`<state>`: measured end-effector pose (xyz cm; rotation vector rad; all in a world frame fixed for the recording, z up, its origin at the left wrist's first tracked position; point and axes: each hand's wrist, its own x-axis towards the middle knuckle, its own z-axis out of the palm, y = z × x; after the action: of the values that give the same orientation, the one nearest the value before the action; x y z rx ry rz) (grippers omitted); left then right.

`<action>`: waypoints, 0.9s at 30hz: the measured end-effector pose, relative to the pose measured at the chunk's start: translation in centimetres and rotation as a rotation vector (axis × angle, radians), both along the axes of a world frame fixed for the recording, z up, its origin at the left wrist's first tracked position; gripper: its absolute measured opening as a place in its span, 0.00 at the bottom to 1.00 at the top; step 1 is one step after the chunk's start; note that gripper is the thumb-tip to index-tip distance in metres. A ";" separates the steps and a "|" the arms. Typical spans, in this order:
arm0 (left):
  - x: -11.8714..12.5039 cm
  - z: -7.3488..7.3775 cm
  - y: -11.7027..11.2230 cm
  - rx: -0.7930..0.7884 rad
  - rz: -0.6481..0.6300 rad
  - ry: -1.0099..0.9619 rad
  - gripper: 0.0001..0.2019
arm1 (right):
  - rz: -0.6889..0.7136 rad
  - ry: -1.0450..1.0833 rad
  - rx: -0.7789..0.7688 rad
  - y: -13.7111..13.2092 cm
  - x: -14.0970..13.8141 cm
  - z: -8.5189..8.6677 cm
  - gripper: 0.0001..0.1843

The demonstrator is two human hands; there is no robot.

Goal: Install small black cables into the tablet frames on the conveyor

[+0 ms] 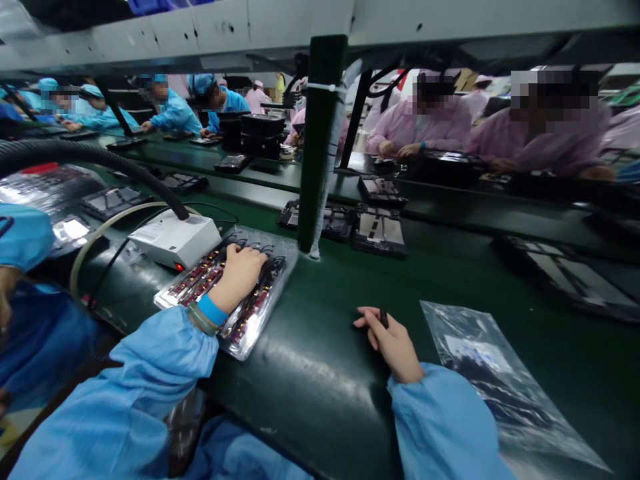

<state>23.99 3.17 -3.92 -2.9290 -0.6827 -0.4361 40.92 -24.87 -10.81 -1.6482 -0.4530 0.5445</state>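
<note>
My left hand [243,273] reaches over a clear plastic tray [285,267] with rows of small dark red circuit parts [200,277] and black cables. Its fingers curl down among the parts; the fingertips are hidden, so what they pinch does not show. A blue band and a greenish band circle that wrist. Over the green bench, to the right of the tray, my right hand [393,340] is closed, with a small black object [384,317] showing between its fingers. Beside it lies a clear plastic bag [470,333] holding dark pieces and a white label.
A white box [175,237] with a red light stands behind the tray, below a thick black hose [100,157]. A dark green post [323,147] rises from the bench. Black device frames [380,230] lie beyond. Co-workers [425,120] sit opposite; a blue-sleeved person [23,237] is at left.
</note>
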 end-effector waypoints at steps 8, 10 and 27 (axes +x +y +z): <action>-0.3 2.5 -0.6 -0.176 0.041 -0.352 0.12 | -0.007 -0.069 0.033 1.8 1.4 -0.3 0.28; -0.2 2.9 -1.0 -0.258 0.047 -0.489 0.11 | -0.040 -0.107 0.043 4.6 3.2 -0.1 0.24; -2.2 2.2 -11.6 -1.555 0.114 -0.859 0.23 | -0.121 -0.249 0.058 19.0 7.4 3.5 0.14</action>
<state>21.80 -8.47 -1.73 -3.7691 -1.9994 -1.9397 48.30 -5.87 -7.26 -1.6827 -0.5414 0.2346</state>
